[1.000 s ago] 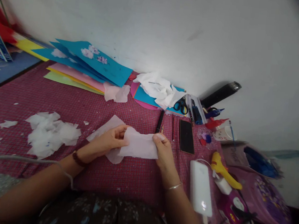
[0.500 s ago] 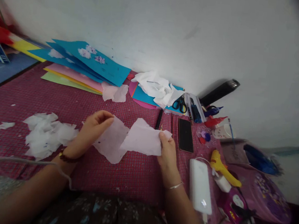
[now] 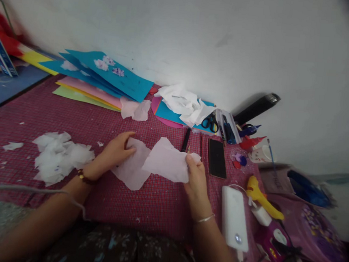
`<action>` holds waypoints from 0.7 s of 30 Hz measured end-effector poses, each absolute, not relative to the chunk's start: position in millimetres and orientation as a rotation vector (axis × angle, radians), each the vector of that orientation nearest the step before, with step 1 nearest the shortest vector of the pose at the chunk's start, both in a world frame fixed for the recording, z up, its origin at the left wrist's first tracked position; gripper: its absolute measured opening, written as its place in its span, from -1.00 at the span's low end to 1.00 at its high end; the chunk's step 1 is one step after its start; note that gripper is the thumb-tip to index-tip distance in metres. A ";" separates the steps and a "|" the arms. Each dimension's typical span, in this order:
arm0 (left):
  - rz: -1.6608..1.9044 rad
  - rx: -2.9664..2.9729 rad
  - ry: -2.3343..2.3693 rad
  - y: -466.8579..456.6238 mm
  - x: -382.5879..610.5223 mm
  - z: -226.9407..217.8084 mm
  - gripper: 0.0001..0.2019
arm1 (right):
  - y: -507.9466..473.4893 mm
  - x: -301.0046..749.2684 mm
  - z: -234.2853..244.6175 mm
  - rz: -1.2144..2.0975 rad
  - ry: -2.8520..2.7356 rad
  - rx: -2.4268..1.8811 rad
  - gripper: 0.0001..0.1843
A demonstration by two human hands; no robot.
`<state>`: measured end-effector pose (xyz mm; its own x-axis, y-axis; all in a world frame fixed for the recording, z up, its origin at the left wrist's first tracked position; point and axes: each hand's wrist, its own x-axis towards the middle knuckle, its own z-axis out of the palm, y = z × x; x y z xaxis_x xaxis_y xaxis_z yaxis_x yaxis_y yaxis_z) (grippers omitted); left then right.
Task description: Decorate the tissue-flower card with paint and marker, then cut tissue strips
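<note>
My right hand [image 3: 197,174] pinches the right edge of a torn piece of pale pink tissue paper [image 3: 168,161], holding it above the table. Beneath and left of it is a second torn tissue sheet [image 3: 135,176], which the first overlaps slightly. My left hand [image 3: 118,152] is over that sheet's upper left edge, thumb and fingers apart; whether the fingertips touch the paper is hard to make out. Left of my left wrist sits a heap of torn white tissue paper [image 3: 57,157].
Blue cards [image 3: 130,82] with paper flowers lean at the back left, beside crumpled white tissue [image 3: 177,100] and scissors [image 3: 211,122]. To the right are a phone [image 3: 217,158], a white power bank [image 3: 234,218] and a yellow glue gun [image 3: 263,200]. A cable [image 3: 35,190] crosses my left forearm.
My left thumb and fingers have spread from a near pinch, and the hand has shifted slightly right. My right hand still holds its tissue piece in about the same place.
</note>
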<state>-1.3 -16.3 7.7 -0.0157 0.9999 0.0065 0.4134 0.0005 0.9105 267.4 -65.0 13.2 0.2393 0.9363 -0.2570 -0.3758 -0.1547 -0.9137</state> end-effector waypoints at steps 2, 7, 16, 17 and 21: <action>0.880 1.530 1.481 -18.4 1.0 3.9 -0.54 | -66.0 266.1 14.6 1.307 -0.638 -1.200 -0.58; 0.895 1.415 1.321 -24.0 9.3 7.8 -0.63 | -68.5 263.4 18.1 1.325 -0.650 -1.192 -0.58; 1.519 1.046 1.118 -17.0 9.6 8.9 -0.33 | -69.9 261.2 20.9 1.354 -0.646 -1.189 -0.55; 1.560 1.109 1.132 -17.6 9.1 7.0 -0.32 | -69.7 261.3 20.3 1.352 -0.647 -1.189 -0.55; 1.682 1.520 1.298 -30.9 10.4 10.0 -0.49 | -68.7 262.8 17.3 1.341 -0.656 -1.188 -0.59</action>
